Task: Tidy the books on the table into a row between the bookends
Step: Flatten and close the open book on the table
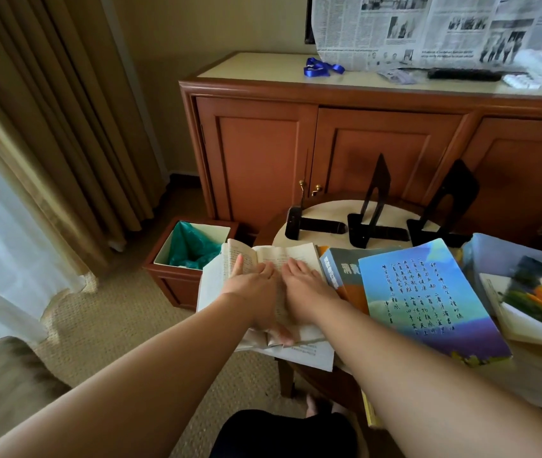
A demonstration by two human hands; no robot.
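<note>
Bin (193, 249): on the floor just left of the table's left edge, green liner inside.
Open book (272, 259): lies face up at the table's (325, 209) left edge, its left pages overhanging toward the bin; near-corner pages look creased and folded.
Left hand (251, 285): laid flat on the open book's left page, fingers straight and slightly spread, pressing, not pinching.
Right hand (302, 285): flat on the right page beside the left hand, fingers straight and together; thumb hidden.
Grey book (345, 266): flat, just right of the open book, partly under the blue book.
Blue book (428, 299): flat and tilted, its near corner past the table's front edge.
Picture book (540, 292): flat near the right edge, on a pale book.
Bookends (378, 206): three black ones along the far edge, upright, with nothing between them.
Stage (judgement): closing the open book; no book stands in the row yet.
Risk 1: shutting the book over the folded corner would set the creases.
Risk 2: the overhang means a push leftward could tip the book into the bin.
Risk 3: dragging the open book could catch the grey book and slide the blue book off the front edge.
</note>
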